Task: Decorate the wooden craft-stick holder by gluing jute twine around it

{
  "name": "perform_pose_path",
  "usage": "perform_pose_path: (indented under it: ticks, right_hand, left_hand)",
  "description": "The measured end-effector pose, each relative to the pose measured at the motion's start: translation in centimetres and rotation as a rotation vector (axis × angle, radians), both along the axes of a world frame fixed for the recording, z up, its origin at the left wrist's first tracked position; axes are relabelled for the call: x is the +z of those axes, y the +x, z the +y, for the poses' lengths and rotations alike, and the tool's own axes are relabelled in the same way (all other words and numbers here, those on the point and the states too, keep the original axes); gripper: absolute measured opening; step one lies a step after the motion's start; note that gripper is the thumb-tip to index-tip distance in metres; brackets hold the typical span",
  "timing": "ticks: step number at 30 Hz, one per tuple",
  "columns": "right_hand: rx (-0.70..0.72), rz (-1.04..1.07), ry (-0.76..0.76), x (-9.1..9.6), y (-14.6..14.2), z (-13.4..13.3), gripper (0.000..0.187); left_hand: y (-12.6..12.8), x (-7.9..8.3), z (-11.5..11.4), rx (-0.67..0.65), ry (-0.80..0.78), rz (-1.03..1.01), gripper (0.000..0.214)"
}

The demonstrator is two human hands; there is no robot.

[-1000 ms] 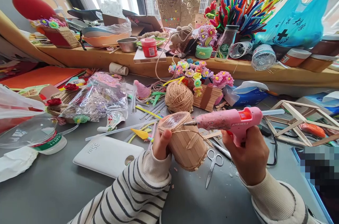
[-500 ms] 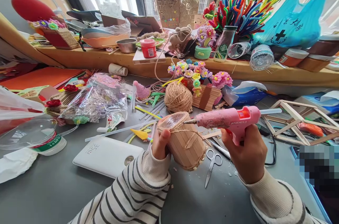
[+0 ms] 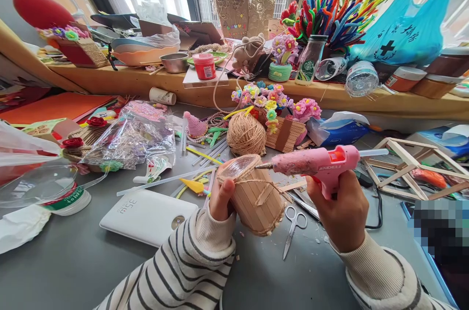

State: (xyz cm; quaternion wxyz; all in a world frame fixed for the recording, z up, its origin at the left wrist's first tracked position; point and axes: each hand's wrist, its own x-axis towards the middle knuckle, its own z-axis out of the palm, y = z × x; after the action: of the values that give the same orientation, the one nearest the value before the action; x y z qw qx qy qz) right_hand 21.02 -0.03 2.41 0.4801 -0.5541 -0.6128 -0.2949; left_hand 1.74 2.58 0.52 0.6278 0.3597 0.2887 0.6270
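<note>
My left hand grips a tilted cup covered in wooden craft sticks, its clear rim facing up and twine running round its top and bottom edges. In my right hand is a pink hot glue gun, fingers wrapped about its handle. The metal nozzle points left and meets, or nearly meets, the twine at the cup's rim. A loose twine end hangs across the sticks. Small silver scissors lie on the table just right of the cup. Behind it sits a ball of twine.
A white power bank lies left of my left hand. Bundled craft sticks and fuzzy flowers stand behind the twine ball. To the right are a wooden stick frame and a black cable. A cluttered ledge runs along the back.
Almost nothing differs. The glue gun has risen very slightly at the cup's rim, and both hands keep their grip.
</note>
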Motion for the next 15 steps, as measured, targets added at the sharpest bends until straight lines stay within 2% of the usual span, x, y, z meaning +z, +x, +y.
perform_pose_path:
  ticks: [15]
  right_hand:
    - [0.014, 0.004, -0.001, 0.16, 0.01, 0.07, 0.018]
  left_hand:
    - [-0.15, -0.14, 0.02, 0.017, -0.021, 0.037, 0.073]
